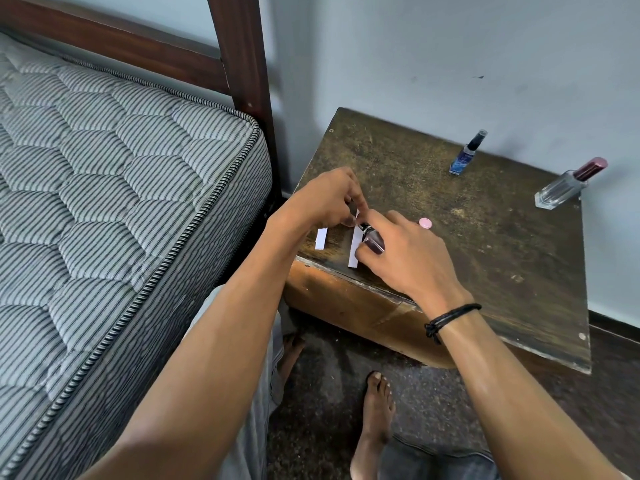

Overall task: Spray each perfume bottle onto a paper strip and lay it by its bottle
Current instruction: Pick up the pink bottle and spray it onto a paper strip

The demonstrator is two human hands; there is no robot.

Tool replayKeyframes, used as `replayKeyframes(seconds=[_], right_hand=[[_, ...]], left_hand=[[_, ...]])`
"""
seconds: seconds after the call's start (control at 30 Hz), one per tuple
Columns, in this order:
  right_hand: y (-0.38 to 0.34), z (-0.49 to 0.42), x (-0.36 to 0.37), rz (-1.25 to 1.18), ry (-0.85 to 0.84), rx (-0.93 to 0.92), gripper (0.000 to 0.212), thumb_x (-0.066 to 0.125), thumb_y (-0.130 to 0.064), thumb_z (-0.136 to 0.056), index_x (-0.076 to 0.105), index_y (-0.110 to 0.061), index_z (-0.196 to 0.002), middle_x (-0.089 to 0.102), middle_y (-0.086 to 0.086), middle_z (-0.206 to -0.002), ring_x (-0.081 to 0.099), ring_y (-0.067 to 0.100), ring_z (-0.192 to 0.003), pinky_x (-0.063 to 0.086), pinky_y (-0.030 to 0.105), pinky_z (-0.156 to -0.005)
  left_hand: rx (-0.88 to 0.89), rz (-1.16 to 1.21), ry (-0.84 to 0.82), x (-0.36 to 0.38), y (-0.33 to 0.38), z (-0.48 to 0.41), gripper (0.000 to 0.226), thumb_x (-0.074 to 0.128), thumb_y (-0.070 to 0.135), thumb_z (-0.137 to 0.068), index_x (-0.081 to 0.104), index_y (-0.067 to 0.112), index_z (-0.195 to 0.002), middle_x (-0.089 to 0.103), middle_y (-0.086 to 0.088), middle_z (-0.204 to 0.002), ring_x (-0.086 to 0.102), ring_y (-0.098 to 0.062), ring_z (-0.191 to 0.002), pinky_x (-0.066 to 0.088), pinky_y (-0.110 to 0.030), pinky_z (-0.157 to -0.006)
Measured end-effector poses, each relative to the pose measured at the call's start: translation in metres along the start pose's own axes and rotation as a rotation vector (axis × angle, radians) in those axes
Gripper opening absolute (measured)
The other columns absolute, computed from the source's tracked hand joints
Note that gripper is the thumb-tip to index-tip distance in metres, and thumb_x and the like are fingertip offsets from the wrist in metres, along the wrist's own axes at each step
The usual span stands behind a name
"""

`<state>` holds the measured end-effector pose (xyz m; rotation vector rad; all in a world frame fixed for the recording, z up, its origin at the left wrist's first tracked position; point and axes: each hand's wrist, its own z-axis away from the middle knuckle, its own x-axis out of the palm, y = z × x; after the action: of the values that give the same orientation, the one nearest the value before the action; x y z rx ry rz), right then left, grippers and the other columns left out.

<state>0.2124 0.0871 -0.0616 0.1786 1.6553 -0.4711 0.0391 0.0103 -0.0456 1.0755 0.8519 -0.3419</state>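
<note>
Near the front left corner of the tabletop [502, 254] both hands meet, and it's tight work. The left hand [332, 199] has its fingers curled in, pinching the upper end of a white paper strip [354, 252]. The right hand [408, 251] grips a small dark bottle [373, 240], fingers and thumb wrapped round its body. The bottle is tilted, its black sprayer head aimed at the strip and just beside the left fingertips. The strip's lower end reaches the front edge; I cannot tell whether it lies flat or is lifted.

Left of it, a second strip [321, 238], shorter to the eye, lies on the tabletop near the same edge, half hidden by the left wrist. A pink cap [425, 223] sits just behind the right hand's fingers.

Well apart, by the back edge, a blue bottle [465, 154] stands with its dark cap on. At the back right corner stands a clear bottle [568, 183] with a maroon cap, close to the wall [450, 46].

A black cord bracelet [450, 317] circles the right wrist. A striped mattress [121, 185] lies beyond the tabletop's left edge.
</note>
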Motion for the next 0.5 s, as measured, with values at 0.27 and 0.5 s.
replayKeyframes(seconds=[0.27,0.5], right_hand=[[-0.0015,-0.0015,-0.0002,0.004,-0.002,0.0,0.033,0.055,-0.043,-0.091,0.055,-0.033,-0.122,0.053,-0.006,-0.087,0.043,0.021,-0.07,0.032,0.031,-0.05],[-0.003,-0.0015,-0.0005,-0.02,-0.002,0.006,0.032,0.055,-0.041,-0.091,0.056,-0.032,-0.122,0.053,-0.007,-0.086,0.045,0.021,-0.071,0.034,0.031,-0.05]], left_hand=[[-0.012,0.0,0.013,0.0008,0.0007,0.0,0.028,0.085,0.008,-0.074,0.079,0.028,-0.093,0.049,0.014,-0.107,0.053,-0.01,-0.096,0.042,-0.025,-0.081],[0.005,0.003,0.008,0.0006,-0.0001,0.0005,0.028,0.084,0.008,-0.074,0.077,0.031,-0.087,0.049,0.012,-0.107,0.05,-0.008,-0.091,0.041,-0.025,-0.079]])
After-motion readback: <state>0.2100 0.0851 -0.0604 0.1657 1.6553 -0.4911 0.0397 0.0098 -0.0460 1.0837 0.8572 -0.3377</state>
